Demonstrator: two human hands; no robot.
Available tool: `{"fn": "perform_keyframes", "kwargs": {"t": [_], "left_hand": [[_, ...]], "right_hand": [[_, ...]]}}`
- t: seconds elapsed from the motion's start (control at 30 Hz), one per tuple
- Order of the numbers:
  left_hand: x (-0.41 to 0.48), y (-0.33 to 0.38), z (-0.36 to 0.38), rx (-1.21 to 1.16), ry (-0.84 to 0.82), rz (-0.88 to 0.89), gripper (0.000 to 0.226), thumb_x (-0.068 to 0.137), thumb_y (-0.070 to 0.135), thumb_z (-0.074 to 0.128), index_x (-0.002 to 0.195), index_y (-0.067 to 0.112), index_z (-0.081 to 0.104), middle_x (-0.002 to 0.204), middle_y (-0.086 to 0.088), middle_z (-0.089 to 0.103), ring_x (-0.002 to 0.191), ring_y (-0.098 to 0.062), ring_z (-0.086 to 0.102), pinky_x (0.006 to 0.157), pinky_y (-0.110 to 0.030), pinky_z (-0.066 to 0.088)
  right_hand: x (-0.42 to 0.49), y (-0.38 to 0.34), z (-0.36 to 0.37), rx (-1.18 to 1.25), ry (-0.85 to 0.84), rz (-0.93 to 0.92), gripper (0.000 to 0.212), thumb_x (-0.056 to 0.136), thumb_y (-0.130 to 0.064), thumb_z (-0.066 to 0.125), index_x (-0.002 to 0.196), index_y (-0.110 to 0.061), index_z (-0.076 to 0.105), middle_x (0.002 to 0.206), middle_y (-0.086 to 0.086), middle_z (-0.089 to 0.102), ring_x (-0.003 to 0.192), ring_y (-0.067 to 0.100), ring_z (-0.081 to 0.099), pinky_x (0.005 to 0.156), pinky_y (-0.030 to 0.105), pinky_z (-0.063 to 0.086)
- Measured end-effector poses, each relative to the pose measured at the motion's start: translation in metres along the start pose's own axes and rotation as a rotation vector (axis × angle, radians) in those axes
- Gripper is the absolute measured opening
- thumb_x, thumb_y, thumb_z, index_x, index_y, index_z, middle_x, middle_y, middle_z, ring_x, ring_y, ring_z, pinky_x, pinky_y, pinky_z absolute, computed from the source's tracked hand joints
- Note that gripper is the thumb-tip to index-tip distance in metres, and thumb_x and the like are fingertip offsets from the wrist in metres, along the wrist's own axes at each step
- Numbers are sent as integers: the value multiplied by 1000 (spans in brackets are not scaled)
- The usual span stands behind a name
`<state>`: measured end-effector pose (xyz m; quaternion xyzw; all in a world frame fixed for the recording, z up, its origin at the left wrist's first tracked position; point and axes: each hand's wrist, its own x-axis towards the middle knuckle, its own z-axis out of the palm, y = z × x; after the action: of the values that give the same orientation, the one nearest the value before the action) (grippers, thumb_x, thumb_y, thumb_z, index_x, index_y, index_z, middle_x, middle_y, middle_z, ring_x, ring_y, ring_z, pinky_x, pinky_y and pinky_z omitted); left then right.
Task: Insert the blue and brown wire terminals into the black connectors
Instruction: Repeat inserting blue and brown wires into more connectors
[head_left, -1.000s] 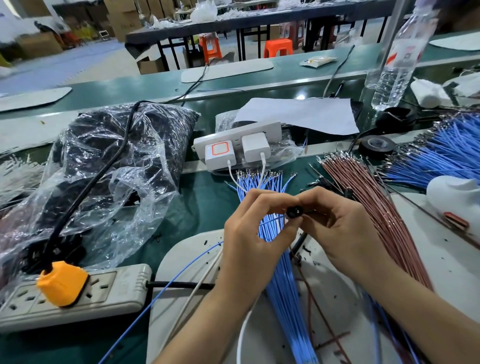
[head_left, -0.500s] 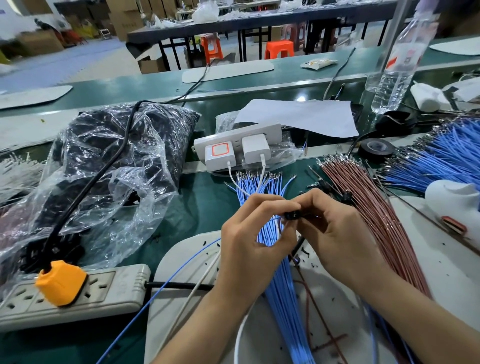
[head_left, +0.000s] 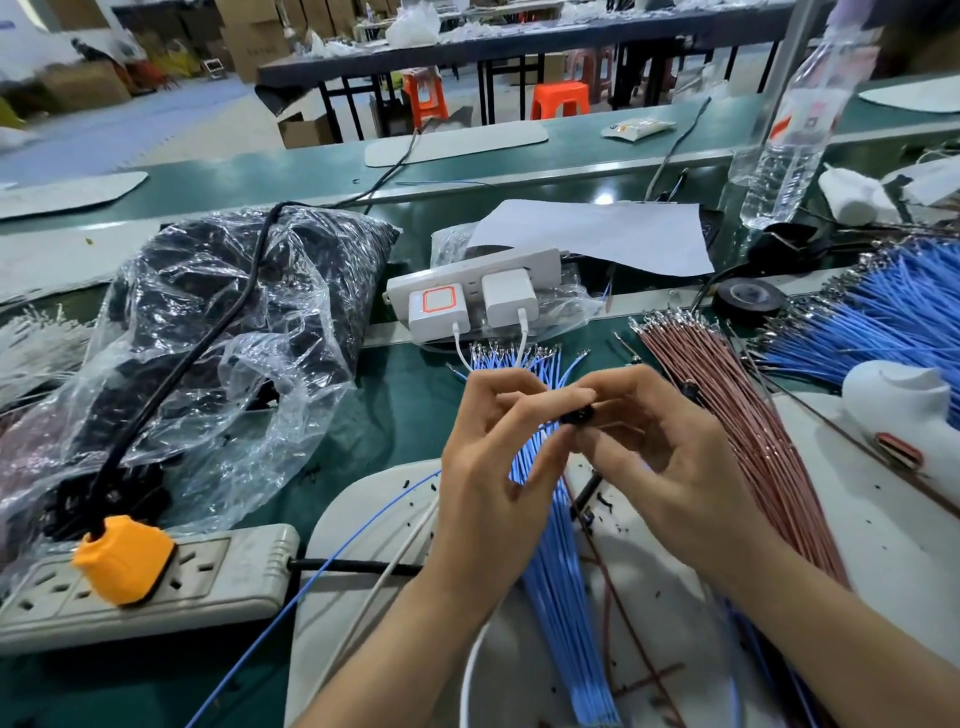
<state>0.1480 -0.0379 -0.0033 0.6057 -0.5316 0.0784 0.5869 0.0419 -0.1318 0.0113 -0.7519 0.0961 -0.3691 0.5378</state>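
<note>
two hands, your left hand (head_left: 493, 467) and right hand (head_left: 670, 457), fingertips pinching black connector (head_left: 577, 415); it has turned from end-on to sideways: terminal likely seating, brown wires (head_left: 727, 415) just beside.

Site: wire-harness assembly workshop on a factory floor. Evidence: long green-topped bench (head_left: 405, 415) running 9 to 3 o'clock. Terminal-tipped blue wires (head_left: 561, 597) bundled at 6 o'clock, brown wires (head_left: 727, 415) at 3 o'clock. Plastic bag (head_left: 234, 312) of black pieces at 9 o'clock, power strip (head_left: 208, 582) at 8 o'clock. More work tables (head_left: 519, 47), orange stools (head_left: 558, 98) and stacked cartons (head_left: 249, 36) at 11 to 12 o'clock.
</note>
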Motion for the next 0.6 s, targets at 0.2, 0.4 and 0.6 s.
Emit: {"fn": "perform_keyframes", "kwargs": {"t": [0.2,0.4,0.6], "left_hand": [[0,0,2,-115,6,-117,31,85,-1,63,101,23,53,97,-2,60,92,-14,63,84,-26,51],[-2,-6,1,49,6,-75,10,84,1,63,93,6,63,87,3,64,81,-4,62,76,-15,48],[-1,-7,3,54,0,-77,9,84,2,65,92,4,67,89,3,67,82,0,62,78,-13,47]], "right_hand": [[0,0,2,30,106,9,17,78,-11,69,94,-12,67,86,1,71,80,11,69,76,19,54],[0,2,1,-33,105,-109,16,80,-10,72,93,-16,66,87,-3,67,82,9,67,75,14,51],[0,3,0,-194,143,-208,18,82,-8,68,97,-17,64,90,-4,67,82,3,65,76,11,49]]}}
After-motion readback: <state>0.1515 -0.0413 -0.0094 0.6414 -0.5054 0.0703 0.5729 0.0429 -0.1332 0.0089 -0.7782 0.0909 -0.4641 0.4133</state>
